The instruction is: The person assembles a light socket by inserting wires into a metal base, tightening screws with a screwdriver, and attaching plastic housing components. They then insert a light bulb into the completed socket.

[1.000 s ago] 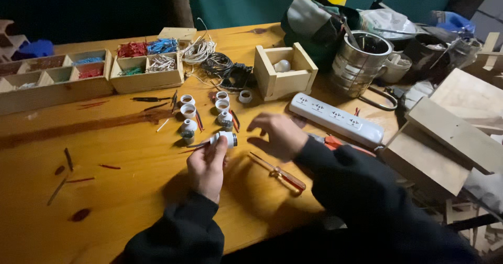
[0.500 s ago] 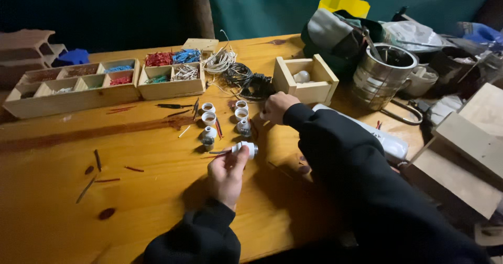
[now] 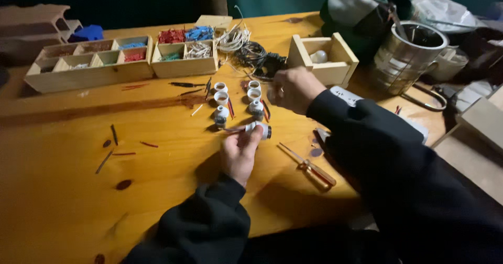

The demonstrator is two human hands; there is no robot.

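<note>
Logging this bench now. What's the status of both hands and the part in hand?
Left hand grips a small white lamp socket. Right hand closed, raised near the black wire coil; contents unclear. Screwdriver lies beside, loose sockets ahead.

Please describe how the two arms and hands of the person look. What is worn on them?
Both arms are covered by long black sleeves of a soft, thick fabric. The left sleeve ends in a gathered cuff at the wrist. The right sleeve is loose and creased. The left hand and the right hand are bare, without gloves. I can make out no watch or ring.
</note>
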